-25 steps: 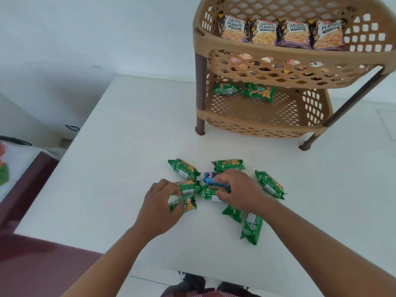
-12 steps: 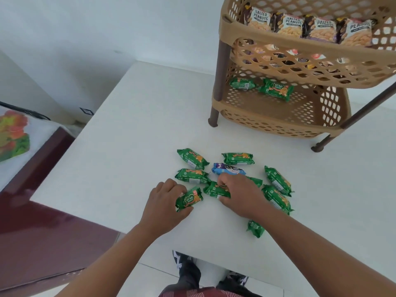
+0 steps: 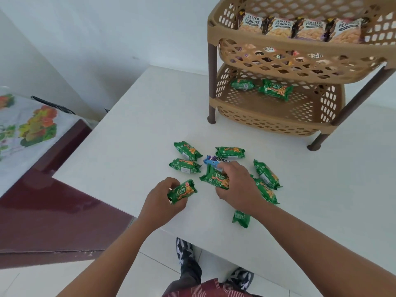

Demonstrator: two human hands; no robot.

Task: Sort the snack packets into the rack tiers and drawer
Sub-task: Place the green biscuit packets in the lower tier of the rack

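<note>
Green biscuit packets (image 3: 266,174) lie scattered on the white table (image 3: 132,129). Left hand (image 3: 159,202) grips one packet (image 3: 182,191); right hand (image 3: 237,187) pinches another (image 3: 216,177). Beyond stands the tan rack (image 3: 278,118), two green packs (image 3: 275,90) on its bottom tier.

"SALTED PEANUTS" reads on the peanut packets (image 3: 276,26) lined up in the rack's top tier (image 3: 300,42). "MOMS MAGIC" shows on the green packet (image 3: 182,191) in the left hand (image 3: 159,202), on the one (image 3: 217,179) under the right hand (image 3: 237,187), and on a green packet in the bottom tier (image 3: 276,89).
</note>
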